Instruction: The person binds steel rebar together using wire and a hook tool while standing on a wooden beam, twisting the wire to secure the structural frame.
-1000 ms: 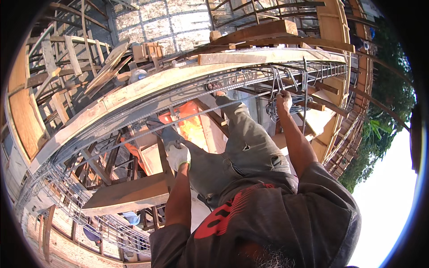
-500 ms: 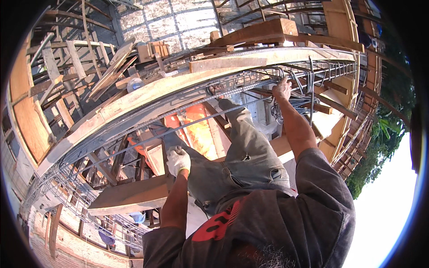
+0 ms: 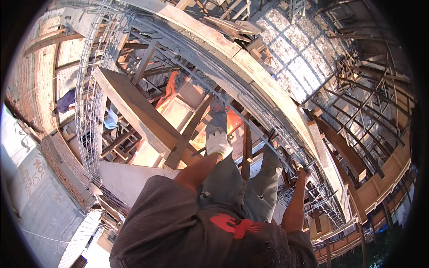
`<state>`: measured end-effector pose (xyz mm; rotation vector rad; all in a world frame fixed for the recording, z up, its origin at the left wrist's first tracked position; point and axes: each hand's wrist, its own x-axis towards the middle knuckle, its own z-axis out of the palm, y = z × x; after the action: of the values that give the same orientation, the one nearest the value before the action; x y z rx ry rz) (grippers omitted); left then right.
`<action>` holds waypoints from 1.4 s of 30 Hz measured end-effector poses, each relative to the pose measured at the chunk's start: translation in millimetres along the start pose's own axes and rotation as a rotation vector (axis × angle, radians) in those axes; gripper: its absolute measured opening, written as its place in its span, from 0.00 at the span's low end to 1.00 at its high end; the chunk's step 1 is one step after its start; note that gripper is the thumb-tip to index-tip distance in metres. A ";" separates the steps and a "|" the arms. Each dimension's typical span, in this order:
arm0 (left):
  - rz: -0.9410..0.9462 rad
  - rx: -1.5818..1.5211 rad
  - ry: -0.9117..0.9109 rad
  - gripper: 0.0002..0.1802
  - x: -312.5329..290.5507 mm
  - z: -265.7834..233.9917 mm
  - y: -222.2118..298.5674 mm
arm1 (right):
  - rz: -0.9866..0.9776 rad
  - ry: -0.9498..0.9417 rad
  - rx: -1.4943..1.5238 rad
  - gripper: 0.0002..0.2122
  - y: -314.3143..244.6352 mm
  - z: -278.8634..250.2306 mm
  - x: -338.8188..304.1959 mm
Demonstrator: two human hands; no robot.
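My left hand point(image 3: 218, 144), in a pale glove, is closed in front of my thigh. A short thin dark end pokes out beside it; the rest of whatever it holds is hidden. Down at the right, my bare right hand point(image 3: 304, 173) is closed on a bent steel stirrup at the rebar cage point(image 3: 321, 196). Long ribbed steel bars point(image 3: 268, 117) run from that cage up to the left, along the inside of a curved wooden form board point(image 3: 250, 67). A coil of thin wire point(image 3: 285, 196) hangs below my right forearm.
A thick timber plank point(image 3: 134, 118) slants at the left above an open drop. Orange sheeting point(image 3: 169, 91) lies below. An upright rebar cage point(image 3: 87, 89) stands farther left, with another person point(image 3: 67, 100) beyond it. Timber framing point(image 3: 371, 116) fills the right.
My view has swung to the left, so the form board now slopes down to the right. My right hand stays at the stirrups; my gloved left hand remains closed near my thigh.
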<state>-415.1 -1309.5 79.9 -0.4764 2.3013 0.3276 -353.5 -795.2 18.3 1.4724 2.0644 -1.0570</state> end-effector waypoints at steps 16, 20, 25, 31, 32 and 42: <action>-0.156 -0.122 -0.183 0.22 4.4 -30.4 12.9 | -0.069 -0.496 -0.061 0.09 -103.7 63.2 -52.9; -0.165 -0.107 -0.213 0.22 7.0 -26.9 7.6 | -0.017 -0.518 0.102 0.10 -130.8 87.4 -79.2; -0.142 -0.107 -0.175 0.23 3.1 -26.7 -0.4 | 0.006 -0.397 0.092 0.10 -107.4 75.0 -73.7; -0.157 -0.112 -0.191 0.25 8.3 -25.9 -5.2 | 0.203 -0.118 0.287 0.11 -70.5 66.6 -64.3; -0.152 -0.112 -0.190 0.25 10.8 -27.2 -2.6 | 0.125 -0.097 0.221 0.11 -73.9 71.9 -54.7; -0.125 -0.103 -0.176 0.25 7.7 -25.6 -2.6 | -0.137 -0.318 0.064 0.11 -132.6 137.0 -119.8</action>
<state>-435.1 -1323.1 91.7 -0.6151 2.0818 0.4109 -446.2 -996.3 59.3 1.1161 1.9389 -1.3265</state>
